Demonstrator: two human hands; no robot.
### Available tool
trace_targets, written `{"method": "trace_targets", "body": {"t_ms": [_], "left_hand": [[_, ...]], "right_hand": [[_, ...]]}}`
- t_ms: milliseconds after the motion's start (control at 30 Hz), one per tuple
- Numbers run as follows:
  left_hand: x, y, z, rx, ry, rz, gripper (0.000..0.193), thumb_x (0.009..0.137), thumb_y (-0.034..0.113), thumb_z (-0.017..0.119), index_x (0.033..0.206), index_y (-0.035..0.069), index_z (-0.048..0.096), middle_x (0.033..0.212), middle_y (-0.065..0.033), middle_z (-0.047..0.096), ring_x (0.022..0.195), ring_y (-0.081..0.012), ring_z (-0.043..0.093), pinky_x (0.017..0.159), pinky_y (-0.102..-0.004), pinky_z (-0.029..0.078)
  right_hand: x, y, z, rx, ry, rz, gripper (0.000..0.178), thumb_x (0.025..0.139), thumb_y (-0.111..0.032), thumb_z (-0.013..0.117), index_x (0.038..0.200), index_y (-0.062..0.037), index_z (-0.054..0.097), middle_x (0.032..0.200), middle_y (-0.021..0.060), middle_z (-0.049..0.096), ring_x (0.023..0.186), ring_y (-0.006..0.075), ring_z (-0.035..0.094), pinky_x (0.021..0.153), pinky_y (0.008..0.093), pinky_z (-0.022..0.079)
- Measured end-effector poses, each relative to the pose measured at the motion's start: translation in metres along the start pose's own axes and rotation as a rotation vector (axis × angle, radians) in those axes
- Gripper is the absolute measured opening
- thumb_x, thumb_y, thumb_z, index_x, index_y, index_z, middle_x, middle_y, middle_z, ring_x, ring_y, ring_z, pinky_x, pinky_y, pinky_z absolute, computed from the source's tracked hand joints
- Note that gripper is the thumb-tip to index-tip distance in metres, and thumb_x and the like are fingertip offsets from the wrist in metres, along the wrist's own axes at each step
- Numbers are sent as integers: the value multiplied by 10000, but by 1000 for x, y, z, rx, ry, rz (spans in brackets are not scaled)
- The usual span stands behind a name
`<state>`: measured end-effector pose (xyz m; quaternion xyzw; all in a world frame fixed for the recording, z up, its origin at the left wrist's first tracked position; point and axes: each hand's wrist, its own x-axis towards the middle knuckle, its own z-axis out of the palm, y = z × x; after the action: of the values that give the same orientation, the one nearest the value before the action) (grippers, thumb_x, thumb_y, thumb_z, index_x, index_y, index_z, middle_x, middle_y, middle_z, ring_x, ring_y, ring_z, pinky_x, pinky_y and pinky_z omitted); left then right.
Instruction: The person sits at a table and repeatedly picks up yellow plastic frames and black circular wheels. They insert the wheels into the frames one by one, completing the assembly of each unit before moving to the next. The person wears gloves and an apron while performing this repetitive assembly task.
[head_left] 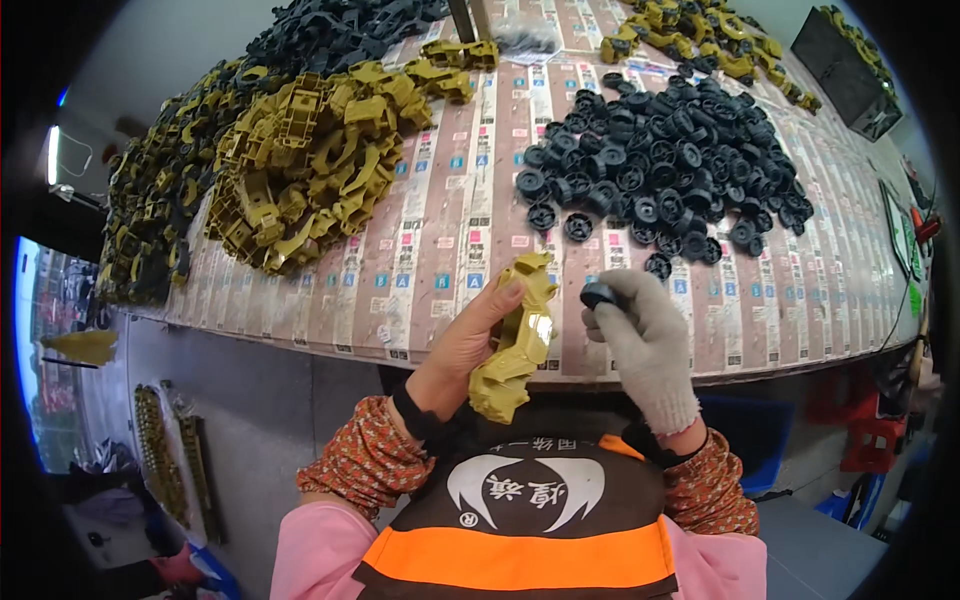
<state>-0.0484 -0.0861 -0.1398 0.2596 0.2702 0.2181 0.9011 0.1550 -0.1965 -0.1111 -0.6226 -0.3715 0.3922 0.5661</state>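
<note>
My bare left hand [462, 345] is closed round a yellow plastic toy car body [517, 345], tilted upright just past the table's near edge. Between the thumb and fingers of my right hand [642, 335], which wears a whitish knit glove, is a small black toy wheel [597, 294]. The wheel is a short way right of the car body, not touching it. A wide pile of black toy wheels [660, 160] lies on the table beyond my right hand. Beyond my left hand a heap of yellow car bodies [300, 170] is stacked.
The table [440, 255] has a printed, striped covering. At its left are many yellow-and-black pieces [160, 190], with dark parts [330, 35] behind. More yellow pieces [710, 40] lie far right, near a dark box [848, 75]. A red stool [870, 440] stands below right.
</note>
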Motion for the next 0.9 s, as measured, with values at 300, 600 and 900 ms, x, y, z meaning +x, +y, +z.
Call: {"method": "trace_targets", "body": {"t_ms": [300, 600, 900], "left_hand": [[10, -23, 19, 358, -44, 294, 651, 1096, 255, 657, 1616, 183, 273, 1392, -66, 513, 1225, -161, 562, 1051, -334, 510], [11, -34, 21, 651, -4, 451, 662, 1065, 216, 697, 1576, 118, 287, 1423, -94, 462, 1301, -180, 486, 1132, -349, 416], [13, -40, 13, 1120, -54, 618, 651, 1032, 201, 715, 1533, 52, 327, 1436, -137, 422, 1333, -244, 463, 1175, -388, 364]], "right_hand": [[1, 6, 11, 53, 12, 1, 282, 1036, 15, 624, 1317, 40, 613, 1109, 118, 725, 948, 154, 758, 793, 280, 620], [-5, 20, 11, -126, 32, -67, 311, 1011, -14, 655, 1316, 44, 628, 1125, 117, 728, 1053, 168, 738, 833, 312, 604], [-12, 27, 14, -258, 30, -260, 303, 951, 2, 636, 1253, -10, 652, 1005, 211, 740, 936, 376, 768, 802, 414, 597]]}}
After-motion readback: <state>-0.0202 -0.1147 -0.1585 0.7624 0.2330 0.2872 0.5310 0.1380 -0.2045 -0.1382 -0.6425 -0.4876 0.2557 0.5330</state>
